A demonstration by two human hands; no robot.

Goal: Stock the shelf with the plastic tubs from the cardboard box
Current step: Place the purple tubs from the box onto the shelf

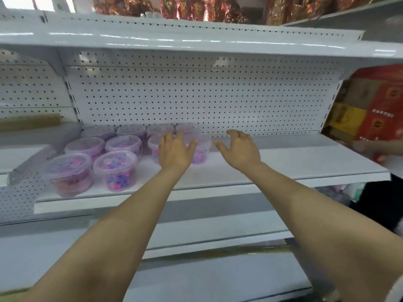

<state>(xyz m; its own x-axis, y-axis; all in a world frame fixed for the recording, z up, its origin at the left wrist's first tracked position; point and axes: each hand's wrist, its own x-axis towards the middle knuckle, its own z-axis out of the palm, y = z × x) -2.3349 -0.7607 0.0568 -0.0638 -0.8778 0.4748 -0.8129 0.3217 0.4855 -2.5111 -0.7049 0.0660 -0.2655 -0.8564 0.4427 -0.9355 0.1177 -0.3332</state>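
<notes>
Both bare forearms, nearest the camera, reach up and forward over the shelf [283,168], so the hands work at the free end of the stock. At the left, the tubs [115,170] stand upright in tidy rows from the pegboard [196,94] back out to the front edge, packed close, probably to save room and keep the faces even. They are clear plastic with clear snap lids, filled with pink, purple and blue beads; one front tub seems to carry a reddish label. The left hand [174,151] hovers with fingers spread and relaxed in front of the rightmost tubs, gripping nothing; whether it touches one cannot be told. The right hand [239,147] is likewise spread and empty above bare shelf just beside that last tub, seemingly steadying or squaring the row. Right of it the shelf lies unfilled, so much stocking appears left. The cardboard box is not in view. At far right stand red cartons [379,110].
</notes>
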